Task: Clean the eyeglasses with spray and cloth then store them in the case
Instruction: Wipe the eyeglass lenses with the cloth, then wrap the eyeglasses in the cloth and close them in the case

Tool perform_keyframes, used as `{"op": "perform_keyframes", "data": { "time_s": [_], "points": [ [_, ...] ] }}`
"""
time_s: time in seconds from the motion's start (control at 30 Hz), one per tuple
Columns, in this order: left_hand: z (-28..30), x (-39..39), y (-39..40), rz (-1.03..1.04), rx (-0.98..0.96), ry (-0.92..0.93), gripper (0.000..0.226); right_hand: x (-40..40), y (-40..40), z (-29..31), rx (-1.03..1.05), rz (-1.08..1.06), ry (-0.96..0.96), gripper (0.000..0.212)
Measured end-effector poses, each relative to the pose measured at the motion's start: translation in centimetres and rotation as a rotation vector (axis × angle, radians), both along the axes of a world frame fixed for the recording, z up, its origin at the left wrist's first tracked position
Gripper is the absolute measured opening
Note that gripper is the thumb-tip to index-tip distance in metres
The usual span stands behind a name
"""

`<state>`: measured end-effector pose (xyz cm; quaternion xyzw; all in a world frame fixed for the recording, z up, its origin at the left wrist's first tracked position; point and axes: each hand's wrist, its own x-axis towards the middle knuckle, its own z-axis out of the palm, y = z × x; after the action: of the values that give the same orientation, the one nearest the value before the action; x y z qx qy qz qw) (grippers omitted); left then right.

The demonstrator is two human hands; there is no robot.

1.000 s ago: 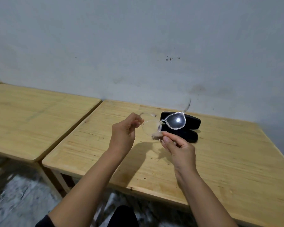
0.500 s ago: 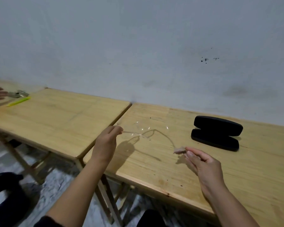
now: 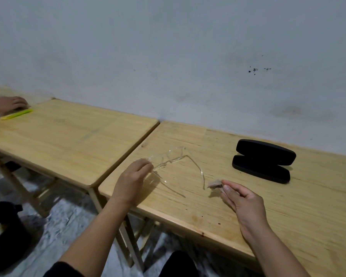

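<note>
Clear-framed eyeglasses [image 3: 173, 156] with their temples spread lie low over the wooden table [image 3: 248, 206], near its left end. My left hand [image 3: 132, 179] pinches the left temple near the hinge. My right hand [image 3: 242, 200] is to the right of the glasses, its fingertips closed on a small greyish cloth [image 3: 214, 184] right beside the tip of the other temple. The black eyeglass case [image 3: 263, 160] lies open on the table behind my right hand, near the wall. No spray bottle is in view.
A second wooden table [image 3: 68, 136] adjoins on the left, with a yellow-green pen-like object [image 3: 17, 114] and another person's hand [image 3: 7, 104] at its far left. A dark bin [image 3: 2, 232] stands on the floor at lower left. A grey wall backs both tables.
The glasses have come down from in front of the case to just over the table's left part. My hands have moved apart, and the view has swung left.
</note>
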<state>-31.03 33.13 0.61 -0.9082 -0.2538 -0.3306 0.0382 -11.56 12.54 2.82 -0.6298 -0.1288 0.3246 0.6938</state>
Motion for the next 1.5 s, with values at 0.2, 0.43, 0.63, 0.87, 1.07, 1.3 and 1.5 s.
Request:
{"op": "perform_keyframes", "data": {
  "time_s": [0.2,0.43,0.63,0.87,1.07,1.3,1.5],
  "points": [
    [0.0,0.5,-0.3,-0.022,-0.016,0.012,0.047,0.6,-0.5,0.4,0.014,-0.022,0.008,0.018],
    [2.2,4.8,-4.5,-0.14,-0.178,-0.236,0.032,1.7,-1.6,1.4,0.056,-0.06,0.01,0.017],
    [3.8,12.5,-12.2,-0.337,-0.733,-0.254,0.036,3.1,-3.0,2.5,0.122,-0.099,0.002,0.025],
    [5.1,17.1,-14.6,-0.341,-0.845,-0.324,0.012,6.0,-5.5,2.7,0.018,-0.067,-0.117,0.018],
    [6.0,19.0,-14.9,-0.286,-1.03,-0.286,0.011,7.5,-6.8,2.7,-0.187,-0.207,-0.404,0.013],
    [6.4,19.7,-15.3,-0.374,-1.26,-0.314,0.009,7.3,-6.8,3.6,-0.002,-0.091,-0.48,0.016],
    [7.6,19.8,-15.1,-0.483,-1.279,-0.2,0.01,8.2,-6.8,3.8,0.064,-0.142,-0.465,0.011]
  ]
}}
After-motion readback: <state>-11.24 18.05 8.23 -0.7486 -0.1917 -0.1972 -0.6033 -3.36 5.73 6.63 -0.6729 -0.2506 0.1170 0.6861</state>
